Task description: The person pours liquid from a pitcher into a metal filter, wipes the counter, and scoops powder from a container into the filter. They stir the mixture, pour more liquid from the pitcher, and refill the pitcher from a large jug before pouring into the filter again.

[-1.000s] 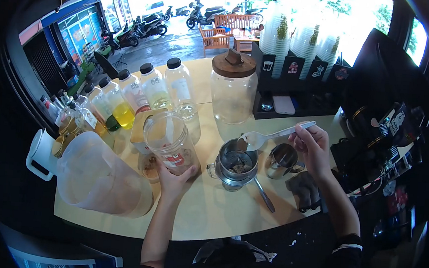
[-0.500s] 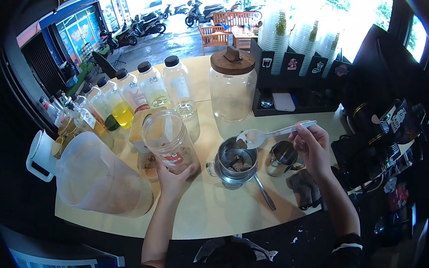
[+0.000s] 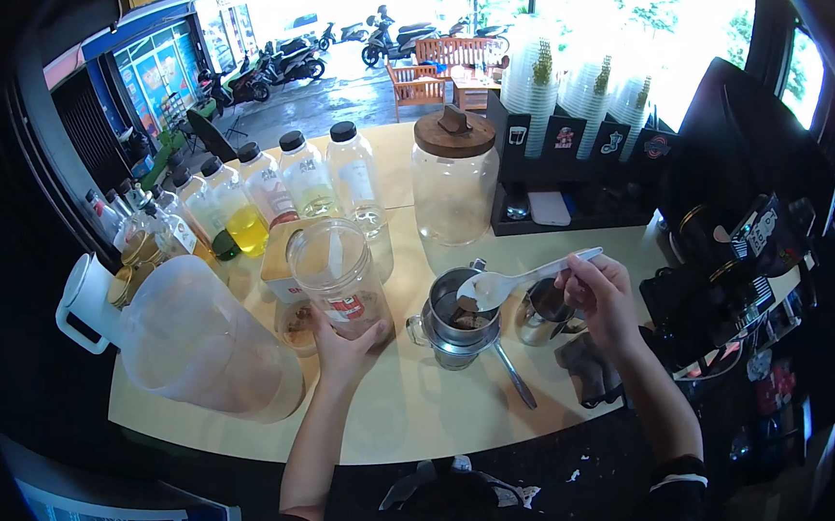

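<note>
My left hand (image 3: pixel 346 345) is wrapped round the lower part of a clear plastic jar (image 3: pixel 340 289) with a red label; the jar's mouth is uncovered. In my right hand (image 3: pixel 597 291) a white plastic spoon (image 3: pixel 531 274) is pinched by its handle. The spoon's bowl, with some brown powder on it, hangs over a metal drip filter (image 3: pixel 453 333). Dark brown grounds lie inside the filter, which sits on a glass mug (image 3: pixel 454 359). A metal spoon handle (image 3: pixel 514 376) sticks out beside the mug. Right of it stands a steel jug (image 3: pixel 541 313).
A large translucent pitcher (image 3: pixel 214 338) stands at the left. Behind are several black-capped bottles (image 3: pixel 305 177) and a wooden-lidded glass jar (image 3: pixel 452 190). Stacked plastic cups (image 3: pixel 529 84) fill a black holder at the back. A dark cloth (image 3: pixel 592 368) lies at the right.
The spoon's bowl has come lower and nearer the filter, and looks tilted. My left hand still holds the jar. The whole view has shifted slightly.
</note>
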The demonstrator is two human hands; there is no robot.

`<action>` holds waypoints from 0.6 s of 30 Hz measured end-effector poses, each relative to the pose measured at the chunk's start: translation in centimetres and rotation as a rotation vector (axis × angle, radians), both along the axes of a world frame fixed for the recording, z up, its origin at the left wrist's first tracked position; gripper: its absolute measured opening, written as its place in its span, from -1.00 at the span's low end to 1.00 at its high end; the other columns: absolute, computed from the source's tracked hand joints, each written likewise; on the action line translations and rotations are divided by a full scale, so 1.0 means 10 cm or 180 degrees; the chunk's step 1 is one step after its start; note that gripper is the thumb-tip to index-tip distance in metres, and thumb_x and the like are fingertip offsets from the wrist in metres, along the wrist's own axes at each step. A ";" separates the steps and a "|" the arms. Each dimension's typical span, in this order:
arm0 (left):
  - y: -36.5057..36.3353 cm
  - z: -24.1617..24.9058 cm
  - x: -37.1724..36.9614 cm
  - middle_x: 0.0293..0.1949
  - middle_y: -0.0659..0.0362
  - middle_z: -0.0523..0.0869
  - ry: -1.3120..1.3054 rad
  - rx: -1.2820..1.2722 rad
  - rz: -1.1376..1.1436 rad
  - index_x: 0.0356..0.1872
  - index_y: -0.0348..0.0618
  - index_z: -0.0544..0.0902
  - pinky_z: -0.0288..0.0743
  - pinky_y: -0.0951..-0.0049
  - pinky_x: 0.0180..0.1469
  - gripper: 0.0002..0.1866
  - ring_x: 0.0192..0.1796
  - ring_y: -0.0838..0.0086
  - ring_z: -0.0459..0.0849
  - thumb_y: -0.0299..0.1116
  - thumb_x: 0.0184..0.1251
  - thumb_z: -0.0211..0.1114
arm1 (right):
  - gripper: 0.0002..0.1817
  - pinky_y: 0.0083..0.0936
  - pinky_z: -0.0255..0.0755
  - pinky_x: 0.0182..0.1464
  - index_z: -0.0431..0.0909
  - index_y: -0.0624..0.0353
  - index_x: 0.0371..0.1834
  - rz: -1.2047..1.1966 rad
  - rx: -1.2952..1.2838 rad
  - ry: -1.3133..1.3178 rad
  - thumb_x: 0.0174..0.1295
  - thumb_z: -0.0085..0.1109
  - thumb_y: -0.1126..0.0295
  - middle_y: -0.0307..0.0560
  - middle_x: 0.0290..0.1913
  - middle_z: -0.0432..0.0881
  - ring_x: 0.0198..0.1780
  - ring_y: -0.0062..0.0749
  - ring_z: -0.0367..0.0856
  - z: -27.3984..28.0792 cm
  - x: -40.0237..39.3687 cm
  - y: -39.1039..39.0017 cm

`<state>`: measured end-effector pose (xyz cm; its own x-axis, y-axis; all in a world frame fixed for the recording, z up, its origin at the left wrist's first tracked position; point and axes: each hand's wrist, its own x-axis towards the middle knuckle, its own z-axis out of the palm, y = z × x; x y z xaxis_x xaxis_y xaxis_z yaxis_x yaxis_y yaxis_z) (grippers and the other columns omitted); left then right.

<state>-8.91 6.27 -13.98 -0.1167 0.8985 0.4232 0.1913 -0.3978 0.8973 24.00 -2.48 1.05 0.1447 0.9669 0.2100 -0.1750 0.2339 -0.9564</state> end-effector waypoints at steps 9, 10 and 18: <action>-0.08 0.14 -0.02 0.25 -0.22 0.28 0.0931 0.0188 0.0567 0.30 -0.46 0.09 0.18 0.15 0.36 0.20 0.33 0.01 0.24 -0.05 -0.31 0.65 | -0.74 -0.72 0.09 -0.56 0.58 0.36 -0.34 0.0591 0.0342 0.0143 0.35 0.10 0.34 -0.27 -0.56 0.52 -0.62 -0.80 0.20 0.52 -0.63 0.58; -0.08 0.16 -0.03 0.25 -0.22 0.28 0.0930 0.0209 0.0578 0.30 -0.46 0.09 0.18 0.15 0.36 0.20 0.33 0.01 0.24 -0.05 -0.31 0.65 | -0.75 -0.72 0.12 -0.56 0.60 0.35 -0.32 0.0547 0.0457 -0.0034 0.35 0.10 0.34 -0.25 -0.53 0.56 -0.62 -0.77 0.24 0.58 -0.75 0.67; -0.14 0.26 -0.04 0.23 -0.19 0.37 0.0632 0.0296 0.0431 0.35 -0.29 0.09 0.24 0.16 0.33 0.09 0.30 0.03 0.36 -0.23 -0.19 0.63 | -0.76 -0.64 0.20 -0.55 0.66 0.21 -0.31 0.0353 0.1517 -0.2321 0.29 0.17 0.24 -0.25 -0.54 0.60 -0.55 -0.75 0.35 0.47 -1.60 1.15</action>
